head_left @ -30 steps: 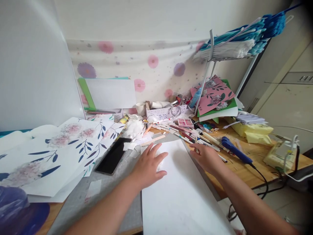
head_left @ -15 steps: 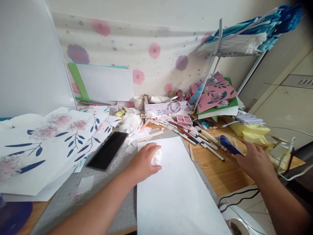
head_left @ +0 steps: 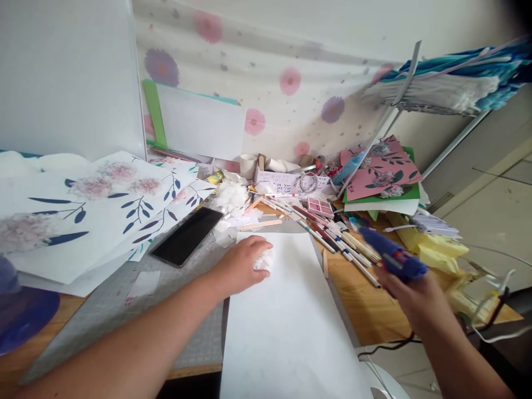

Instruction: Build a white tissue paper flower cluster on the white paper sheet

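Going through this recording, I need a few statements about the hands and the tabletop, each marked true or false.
1. The right hand holds a blue glue gun. True.
2. The left hand is gripping the phone. False: its fingers and thumb are around a crumpled white piece on the white sheet.
3. The phone lies on the grey mat. True.
4. The pink flowered paper is under the green sheet. False: it lies on top of the green sheet.
5. A flat wooden stick lies beside the white sheet, on its right. True.
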`<state>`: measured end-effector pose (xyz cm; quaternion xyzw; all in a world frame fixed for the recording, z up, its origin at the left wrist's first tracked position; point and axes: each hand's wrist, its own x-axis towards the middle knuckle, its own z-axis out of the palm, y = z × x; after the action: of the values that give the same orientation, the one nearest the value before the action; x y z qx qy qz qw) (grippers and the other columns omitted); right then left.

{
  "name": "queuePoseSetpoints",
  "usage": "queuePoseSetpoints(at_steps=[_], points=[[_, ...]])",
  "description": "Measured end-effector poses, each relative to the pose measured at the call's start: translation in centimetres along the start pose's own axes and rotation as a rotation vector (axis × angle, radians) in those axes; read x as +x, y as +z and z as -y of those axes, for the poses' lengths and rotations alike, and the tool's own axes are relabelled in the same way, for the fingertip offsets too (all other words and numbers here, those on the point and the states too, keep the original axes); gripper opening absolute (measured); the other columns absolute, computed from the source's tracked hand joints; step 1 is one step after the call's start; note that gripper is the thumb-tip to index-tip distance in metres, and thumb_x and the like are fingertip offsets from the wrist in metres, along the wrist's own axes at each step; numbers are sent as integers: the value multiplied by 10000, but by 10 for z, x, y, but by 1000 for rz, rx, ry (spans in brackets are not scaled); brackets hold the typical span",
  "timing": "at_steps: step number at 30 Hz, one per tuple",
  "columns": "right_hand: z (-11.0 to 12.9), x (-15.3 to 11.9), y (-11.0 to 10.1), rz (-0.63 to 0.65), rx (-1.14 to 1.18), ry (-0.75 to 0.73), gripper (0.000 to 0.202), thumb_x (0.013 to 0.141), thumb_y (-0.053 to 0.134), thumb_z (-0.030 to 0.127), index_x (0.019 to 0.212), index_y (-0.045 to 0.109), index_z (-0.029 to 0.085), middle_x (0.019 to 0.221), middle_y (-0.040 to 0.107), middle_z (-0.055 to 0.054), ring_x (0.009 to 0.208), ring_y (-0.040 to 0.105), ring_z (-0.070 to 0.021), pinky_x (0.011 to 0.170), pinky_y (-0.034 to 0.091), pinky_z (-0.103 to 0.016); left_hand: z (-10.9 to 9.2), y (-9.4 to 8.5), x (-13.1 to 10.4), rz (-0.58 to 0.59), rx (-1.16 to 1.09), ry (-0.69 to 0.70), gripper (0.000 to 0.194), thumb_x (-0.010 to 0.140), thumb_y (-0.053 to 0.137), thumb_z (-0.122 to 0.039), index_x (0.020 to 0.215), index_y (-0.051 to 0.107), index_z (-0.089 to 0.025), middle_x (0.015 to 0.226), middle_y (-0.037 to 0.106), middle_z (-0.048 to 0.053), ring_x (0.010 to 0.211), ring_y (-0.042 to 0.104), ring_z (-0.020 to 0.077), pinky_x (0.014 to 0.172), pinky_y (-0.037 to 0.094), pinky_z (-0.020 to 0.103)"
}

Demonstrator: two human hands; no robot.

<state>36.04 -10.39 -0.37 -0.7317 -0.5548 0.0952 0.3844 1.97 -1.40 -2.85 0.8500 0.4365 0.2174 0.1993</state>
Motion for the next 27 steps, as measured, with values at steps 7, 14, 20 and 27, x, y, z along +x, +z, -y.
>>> queuePoseSetpoints(at_steps=[7, 14, 20, 27], points=[[69, -32, 54, 546, 19, -159, 207, 757, 593, 402, 765, 588, 196, 647, 547, 4, 592, 494, -167, 560, 410, -279, -13, 5, 5, -66, 69, -56, 406, 723, 707, -212, 1118, 616, -210, 1235, 583, 73, 1113, 576, 269, 984, 445, 395], [67, -32, 62, 583, -69, -133, 105, 748, 544, 308, 736, 519, 207, 648, 507, 15, 606, 461, -157, 567, 373, -271, -16, 2, 6, -78, 71, -90, 167, 794, 592, -161, 945, 639, -214, 1056, 631, 43, 957, 618, 224, 840, 472, 333], [79, -31, 64, 591, -161, -222, 52, 702, 514, 196, 693, 465, 213, 661, 519, 22, 623, 479, -149, 585, 350, -262, -15, 0, 7, -90, 49, -121, 119, 779, 566, -133, 851, 619, -212, 989, 631, 24, 905, 615, 208, 776, 460, 310], [95, -26, 66, 633, -249, -310, 121, 737, 517, 223, 674, 414, 212, 753, 510, 3, 666, 511, -147, 624, 360, -258, -15, 1, 7, -106, 22, -138, 109, 768, 553, -124, 807, 602, -212, 955, 629, 15, 887, 606, 198, 761, 444, 303]])
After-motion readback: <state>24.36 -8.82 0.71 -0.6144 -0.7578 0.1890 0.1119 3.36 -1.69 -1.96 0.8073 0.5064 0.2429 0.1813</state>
